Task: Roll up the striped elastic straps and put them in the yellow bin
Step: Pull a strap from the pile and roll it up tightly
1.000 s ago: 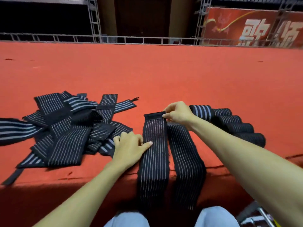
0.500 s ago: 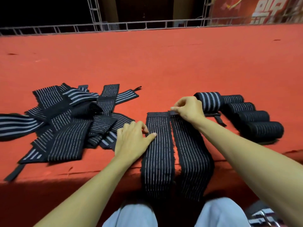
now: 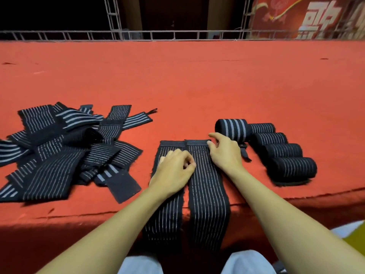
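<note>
Right strap (image 3: pixel 207 184) is laid flat on desk (image 3: pixel 197 86), long axis away fr. body. Far end is pinched by right grip (image 3: pixel 225 155), the nearer; left grip (image 3: pixel 173 171) is curled on left strap (image 3: pixel 167 214), hold can't be told.

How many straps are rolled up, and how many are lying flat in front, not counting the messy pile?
Rolled straps: 5
Flat straps: 2
Total: 7
The tangled pile is too jumbled to count.

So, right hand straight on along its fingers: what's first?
Likely the right strap's black end band, just ahead of the right hand; beyond, bare red carpet. The wide-striped roll sits aside.
</note>
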`<control>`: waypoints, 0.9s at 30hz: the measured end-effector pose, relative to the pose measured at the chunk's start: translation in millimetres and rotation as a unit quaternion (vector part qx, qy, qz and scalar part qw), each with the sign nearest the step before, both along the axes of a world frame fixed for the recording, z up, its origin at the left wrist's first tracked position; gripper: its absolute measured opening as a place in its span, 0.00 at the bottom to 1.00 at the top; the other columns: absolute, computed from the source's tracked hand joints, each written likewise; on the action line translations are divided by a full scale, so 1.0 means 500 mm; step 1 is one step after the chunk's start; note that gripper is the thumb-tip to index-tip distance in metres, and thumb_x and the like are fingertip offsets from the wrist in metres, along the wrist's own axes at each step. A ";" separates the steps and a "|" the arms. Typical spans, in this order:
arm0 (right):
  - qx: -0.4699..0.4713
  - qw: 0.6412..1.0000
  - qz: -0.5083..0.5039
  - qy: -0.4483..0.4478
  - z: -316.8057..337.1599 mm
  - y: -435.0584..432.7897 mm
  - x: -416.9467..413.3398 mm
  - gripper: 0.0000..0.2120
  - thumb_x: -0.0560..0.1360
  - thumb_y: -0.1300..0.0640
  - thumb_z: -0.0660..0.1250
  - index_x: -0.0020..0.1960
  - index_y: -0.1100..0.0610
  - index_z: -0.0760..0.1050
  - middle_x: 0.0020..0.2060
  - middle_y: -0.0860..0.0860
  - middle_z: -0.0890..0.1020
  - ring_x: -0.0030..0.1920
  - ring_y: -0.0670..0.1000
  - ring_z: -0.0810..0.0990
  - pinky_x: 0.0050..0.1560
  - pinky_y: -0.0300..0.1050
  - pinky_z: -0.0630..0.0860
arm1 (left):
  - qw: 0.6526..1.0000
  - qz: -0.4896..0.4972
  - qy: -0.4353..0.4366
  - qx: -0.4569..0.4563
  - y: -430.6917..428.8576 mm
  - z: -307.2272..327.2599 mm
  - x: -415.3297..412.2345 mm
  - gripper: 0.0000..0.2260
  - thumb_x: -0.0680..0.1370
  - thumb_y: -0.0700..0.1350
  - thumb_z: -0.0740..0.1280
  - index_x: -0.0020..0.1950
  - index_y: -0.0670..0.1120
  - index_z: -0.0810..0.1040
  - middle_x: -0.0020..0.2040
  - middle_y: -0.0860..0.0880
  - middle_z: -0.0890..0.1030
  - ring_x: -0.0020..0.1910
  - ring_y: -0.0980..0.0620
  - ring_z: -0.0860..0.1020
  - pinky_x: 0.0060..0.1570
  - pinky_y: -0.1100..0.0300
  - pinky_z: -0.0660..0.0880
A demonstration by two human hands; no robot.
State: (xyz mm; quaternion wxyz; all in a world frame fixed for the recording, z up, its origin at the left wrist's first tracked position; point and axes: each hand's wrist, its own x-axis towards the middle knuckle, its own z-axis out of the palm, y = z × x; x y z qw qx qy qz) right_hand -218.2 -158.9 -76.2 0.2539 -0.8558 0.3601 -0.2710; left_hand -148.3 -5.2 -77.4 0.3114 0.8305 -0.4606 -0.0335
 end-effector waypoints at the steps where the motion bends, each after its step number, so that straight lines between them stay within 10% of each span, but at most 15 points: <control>1: -0.022 0.999 -0.001 0.029 -0.002 -0.002 0.007 0.18 0.79 0.51 0.61 0.69 0.50 0.73 0.56 0.58 0.82 0.60 0.61 0.78 0.59 0.50 0.71 | 1.000 -0.001 -0.012 -0.004 -0.001 -0.004 0.002 0.04 0.79 0.50 0.63 0.44 0.54 0.74 0.42 0.56 0.73 0.47 0.56 0.69 0.56 0.55 0.64; 6: -0.064 0.994 -0.028 0.089 -0.005 0.000 0.025 0.14 0.79 0.48 0.61 0.61 0.51 0.76 0.54 0.58 0.82 0.58 0.63 0.78 0.53 0.52 0.73 | 1.000 0.002 -0.023 -0.015 -0.003 -0.008 0.004 0.03 0.77 0.51 0.65 0.44 0.54 0.74 0.41 0.56 0.73 0.47 0.56 0.69 0.54 0.57 0.64; 19: 0.128 0.973 -0.006 -0.193 0.032 0.035 -0.067 0.09 0.72 0.58 0.73 0.35 0.51 0.77 0.34 0.48 0.80 0.37 0.46 0.77 0.40 0.37 0.70 | 0.973 0.037 -0.199 0.109 -0.011 0.047 -0.031 0.19 0.80 0.56 0.59 0.64 0.44 0.66 0.55 0.46 0.79 0.56 0.44 0.77 0.55 0.52 0.69; 24: 0.263 0.904 0.029 -0.336 0.109 0.064 -0.109 0.05 0.76 0.63 0.68 0.41 0.58 0.76 0.33 0.51 0.77 0.30 0.45 0.75 0.32 0.40 0.73 | 0.987 -0.006 0.147 0.062 -0.006 0.094 -0.053 0.34 0.75 0.62 0.66 0.70 0.44 0.56 0.62 0.48 0.76 0.63 0.46 0.73 0.67 0.48 0.64; 27: 0.366 0.837 0.047 -0.403 0.168 0.097 -0.123 0.05 0.76 0.61 0.68 0.42 0.59 0.76 0.28 0.50 0.76 0.24 0.45 0.72 0.23 0.36 0.68 | 0.950 -0.102 0.295 -0.019 0.032 0.110 -0.075 0.21 0.77 0.53 0.69 0.65 0.45 0.69 0.58 0.48 0.80 0.55 0.52 0.80 0.60 0.50 0.75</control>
